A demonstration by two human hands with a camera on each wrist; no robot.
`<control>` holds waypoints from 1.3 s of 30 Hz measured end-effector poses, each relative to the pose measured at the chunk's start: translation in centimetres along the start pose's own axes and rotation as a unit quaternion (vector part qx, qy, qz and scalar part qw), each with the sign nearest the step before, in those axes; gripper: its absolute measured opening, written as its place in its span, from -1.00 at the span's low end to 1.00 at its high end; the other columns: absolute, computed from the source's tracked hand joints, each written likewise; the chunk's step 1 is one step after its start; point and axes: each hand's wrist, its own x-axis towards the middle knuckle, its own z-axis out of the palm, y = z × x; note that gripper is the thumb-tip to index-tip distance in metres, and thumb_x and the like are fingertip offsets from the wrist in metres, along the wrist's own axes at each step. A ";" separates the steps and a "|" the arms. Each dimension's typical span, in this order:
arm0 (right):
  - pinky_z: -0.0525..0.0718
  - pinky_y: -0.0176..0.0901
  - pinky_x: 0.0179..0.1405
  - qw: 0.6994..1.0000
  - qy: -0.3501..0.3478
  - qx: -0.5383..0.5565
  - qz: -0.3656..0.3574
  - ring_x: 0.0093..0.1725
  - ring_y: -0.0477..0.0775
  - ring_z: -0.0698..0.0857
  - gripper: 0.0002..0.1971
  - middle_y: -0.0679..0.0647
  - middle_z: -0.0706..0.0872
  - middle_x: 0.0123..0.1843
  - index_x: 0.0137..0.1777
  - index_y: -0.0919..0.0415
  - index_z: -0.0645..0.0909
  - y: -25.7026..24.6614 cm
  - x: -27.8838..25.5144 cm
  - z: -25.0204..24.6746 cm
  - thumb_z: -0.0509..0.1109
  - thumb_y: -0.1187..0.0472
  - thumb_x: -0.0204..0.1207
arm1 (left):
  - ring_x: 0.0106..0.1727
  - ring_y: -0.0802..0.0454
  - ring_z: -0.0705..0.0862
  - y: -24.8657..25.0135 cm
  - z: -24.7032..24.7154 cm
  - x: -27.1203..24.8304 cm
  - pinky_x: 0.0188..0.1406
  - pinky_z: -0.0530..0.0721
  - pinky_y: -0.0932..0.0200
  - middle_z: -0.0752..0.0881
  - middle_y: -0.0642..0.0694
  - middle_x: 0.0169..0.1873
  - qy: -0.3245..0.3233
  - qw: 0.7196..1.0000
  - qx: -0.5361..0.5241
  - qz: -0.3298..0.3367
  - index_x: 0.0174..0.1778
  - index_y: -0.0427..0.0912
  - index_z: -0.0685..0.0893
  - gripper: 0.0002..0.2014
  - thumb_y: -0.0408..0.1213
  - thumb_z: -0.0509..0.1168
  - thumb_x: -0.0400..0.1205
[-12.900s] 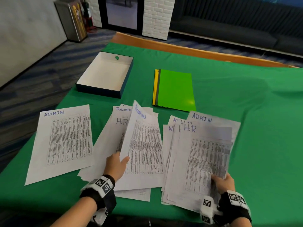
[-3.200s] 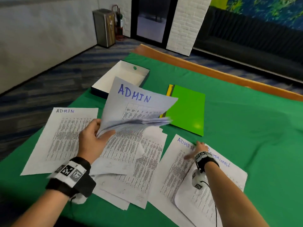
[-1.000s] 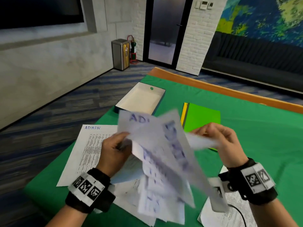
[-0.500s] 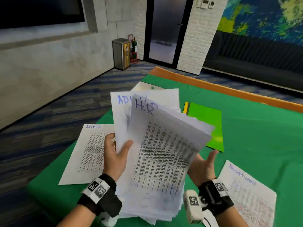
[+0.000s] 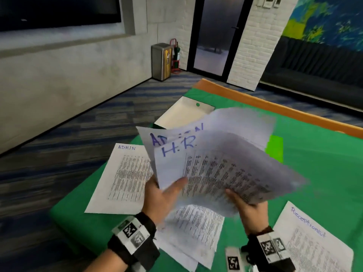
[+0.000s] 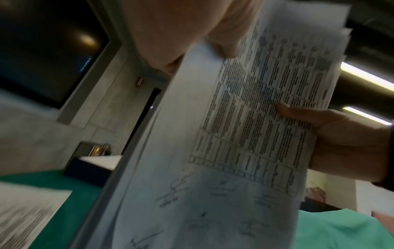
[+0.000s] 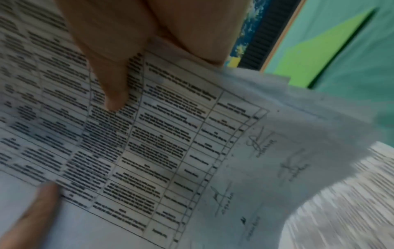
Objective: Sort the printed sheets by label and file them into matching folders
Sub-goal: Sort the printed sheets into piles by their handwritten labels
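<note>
Both hands hold a loose stack of printed sheets (image 5: 225, 173) in the air over the green table (image 5: 324, 183). The top sheet reads "H.R."; a sheet behind it reads "ADMIN" (image 5: 155, 139). My left hand (image 5: 167, 193) grips the stack's left edge, thumb on top. My right hand (image 5: 245, 205) pinches its lower right edge, the thumb (image 7: 110, 75) pressed on the print. An "ADMIN" sheet (image 5: 125, 177) lies on the left of the table, a "Receptionist" sheet (image 5: 310, 240) on the right. The green folder (image 5: 275, 148) is partly hidden behind the stack.
A white open box with dark sides (image 5: 182, 114) stands at the table's far left corner. More sheets (image 5: 196, 228) lie on the table under the held stack. The wooden table rim (image 5: 294, 116) runs along the far side. Floor drops off to the left.
The stack has tipped down to the right and fanned out. My right hand, which lay open under it, now pinches its lower right edge. The left hand keeps its grip.
</note>
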 end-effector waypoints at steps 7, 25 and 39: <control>0.67 -0.45 -0.29 0.999 0.048 0.003 0.018 -0.31 -0.35 0.73 -0.56 -0.27 0.79 -0.35 -0.11 0.27 0.67 3.1 1.7 0.4 0.72 0.11 0.07 | -0.04 0.16 0.79 -1.4 0.1 1.9 -0.10 0.72 0.31 0.82 0.02 -0.10 -0.009 1.000 -0.008 -0.029 0.13 -0.17 0.66 -0.53 -0.46 0.58 0.32; 0.59 -0.19 -0.03 0.945 0.179 -0.108 0.251 -0.14 -0.02 0.62 -0.88 0.22 0.74 -0.06 -0.07 0.34 0.72 9.9 -2.2 -3.1 0.45 0.28 0.49 | 0.40 -0.28 0.44 -14.4 -16.0 7.4 0.37 0.49 -0.17 0.37 -0.34 0.45 0.104 0.793 0.546 -0.249 0.46 -0.26 0.42 -0.30 -0.08 0.49 0.46; 0.47 0.30 0.39 0.927 0.222 -0.029 0.300 0.27 0.32 0.61 -0.31 0.25 0.66 0.30 0.37 0.28 0.54 9.4 -5.6 -6.0 0.55 -0.03 0.26 | 0.05 -0.31 0.69 -14.4 -17.4 9.3 0.03 0.66 -0.11 0.71 -0.35 0.06 0.116 0.835 0.442 -0.307 0.11 -0.35 0.59 -0.58 -0.25 0.53 0.43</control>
